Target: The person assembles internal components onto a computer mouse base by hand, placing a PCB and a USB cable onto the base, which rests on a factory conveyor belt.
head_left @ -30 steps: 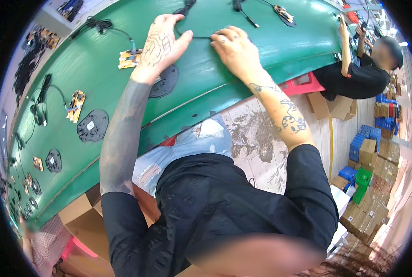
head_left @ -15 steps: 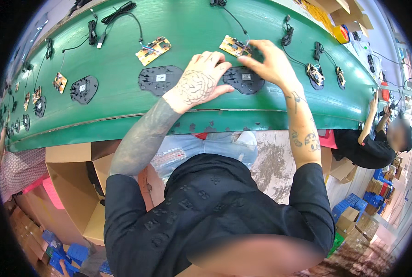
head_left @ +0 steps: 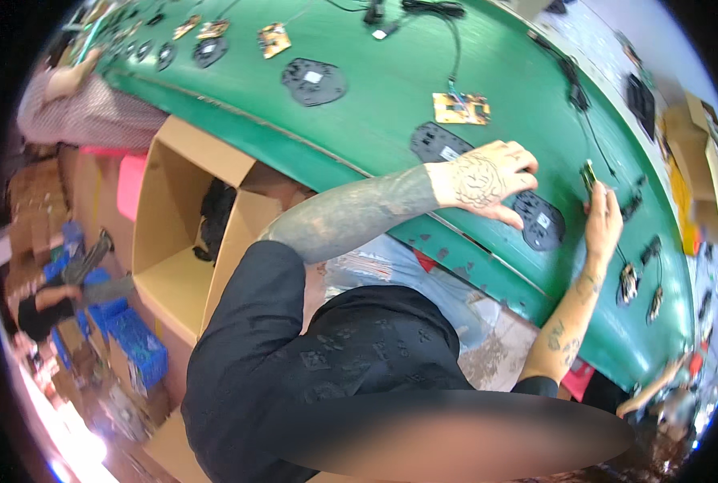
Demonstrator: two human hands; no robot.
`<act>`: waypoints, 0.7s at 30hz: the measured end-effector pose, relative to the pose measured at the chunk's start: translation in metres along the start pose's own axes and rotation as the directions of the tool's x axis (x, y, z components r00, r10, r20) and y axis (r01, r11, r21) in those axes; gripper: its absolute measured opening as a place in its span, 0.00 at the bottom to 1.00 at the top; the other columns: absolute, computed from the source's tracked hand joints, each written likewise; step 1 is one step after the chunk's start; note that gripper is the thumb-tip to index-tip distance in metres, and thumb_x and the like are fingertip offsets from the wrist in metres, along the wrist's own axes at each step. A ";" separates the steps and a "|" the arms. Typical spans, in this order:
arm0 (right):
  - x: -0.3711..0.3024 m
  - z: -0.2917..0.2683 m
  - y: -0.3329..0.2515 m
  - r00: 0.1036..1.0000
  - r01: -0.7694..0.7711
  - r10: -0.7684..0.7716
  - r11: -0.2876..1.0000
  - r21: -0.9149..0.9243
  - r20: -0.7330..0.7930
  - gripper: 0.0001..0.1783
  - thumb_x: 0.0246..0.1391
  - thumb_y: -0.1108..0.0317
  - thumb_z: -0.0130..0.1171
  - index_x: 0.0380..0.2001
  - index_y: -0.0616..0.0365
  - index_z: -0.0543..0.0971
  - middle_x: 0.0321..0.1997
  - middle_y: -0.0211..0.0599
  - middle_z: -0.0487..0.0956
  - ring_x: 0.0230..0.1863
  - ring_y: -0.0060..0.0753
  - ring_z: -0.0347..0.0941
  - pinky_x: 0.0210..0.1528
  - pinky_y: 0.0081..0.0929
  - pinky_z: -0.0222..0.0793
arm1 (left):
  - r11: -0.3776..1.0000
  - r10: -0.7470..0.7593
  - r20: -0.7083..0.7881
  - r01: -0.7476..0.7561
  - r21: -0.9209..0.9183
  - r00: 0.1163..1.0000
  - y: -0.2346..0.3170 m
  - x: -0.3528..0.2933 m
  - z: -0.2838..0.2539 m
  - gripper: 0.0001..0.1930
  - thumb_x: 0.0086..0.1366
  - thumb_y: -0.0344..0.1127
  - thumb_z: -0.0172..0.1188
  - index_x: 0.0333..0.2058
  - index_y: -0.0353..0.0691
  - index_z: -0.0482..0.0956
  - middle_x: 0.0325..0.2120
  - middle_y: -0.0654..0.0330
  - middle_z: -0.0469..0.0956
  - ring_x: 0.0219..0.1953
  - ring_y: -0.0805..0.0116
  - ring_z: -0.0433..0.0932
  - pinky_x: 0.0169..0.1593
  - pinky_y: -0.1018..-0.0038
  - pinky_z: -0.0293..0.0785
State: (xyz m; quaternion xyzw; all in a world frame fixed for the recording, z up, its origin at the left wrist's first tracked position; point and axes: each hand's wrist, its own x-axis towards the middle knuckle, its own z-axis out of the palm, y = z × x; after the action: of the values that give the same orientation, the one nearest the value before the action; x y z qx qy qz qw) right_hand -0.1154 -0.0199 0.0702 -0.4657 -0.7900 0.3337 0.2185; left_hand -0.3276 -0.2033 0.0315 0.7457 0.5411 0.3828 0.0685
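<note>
My right hand [head_left: 603,221] pinches a small circuit board [head_left: 588,175] and tilts it up on edge; a black cable lies beyond it on the green belt. Just left of that hand lies a black plastic base plate [head_left: 541,219] with a small pale label. My left hand [head_left: 492,179] hovers beside this plate, its fingers curved and apart, with nothing in them. A second black base plate [head_left: 438,143] is partly hidden behind the left hand. Farther off, a tan circuit board [head_left: 461,108] with coloured wires and a black cable [head_left: 457,52] rests flat.
More base plates [head_left: 315,80] and boards [head_left: 274,39] lie along the green belt [head_left: 375,121]. To the right, boards sit on dark plates [head_left: 628,282]. An open cardboard box [head_left: 180,221] stands at my left side. Other people's arms [head_left: 665,385] reach in at both ends.
The view has turned, so the belt now slants down to the right. My right hand has gripped the circuit board and tipped it up. My left hand stays near the base plates.
</note>
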 end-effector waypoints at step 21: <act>-0.027 -0.048 -0.011 0.844 0.011 -0.398 0.684 0.730 0.360 0.24 0.59 0.65 0.63 0.57 0.58 0.74 0.47 0.28 0.79 0.46 0.18 0.72 0.47 0.20 0.70 | 0.995 0.092 0.240 -0.098 0.013 0.966 0.027 0.091 0.007 0.15 0.58 0.40 0.70 0.43 0.42 0.81 0.33 0.58 0.82 0.37 0.63 0.81 0.59 0.62 0.68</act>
State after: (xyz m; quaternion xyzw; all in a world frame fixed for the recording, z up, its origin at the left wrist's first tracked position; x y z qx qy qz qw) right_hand -0.0772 -0.0315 0.1101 -0.1510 -0.6790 0.6878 0.2075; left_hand -0.2918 -0.1338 0.0852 0.8122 0.4972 0.2862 0.1056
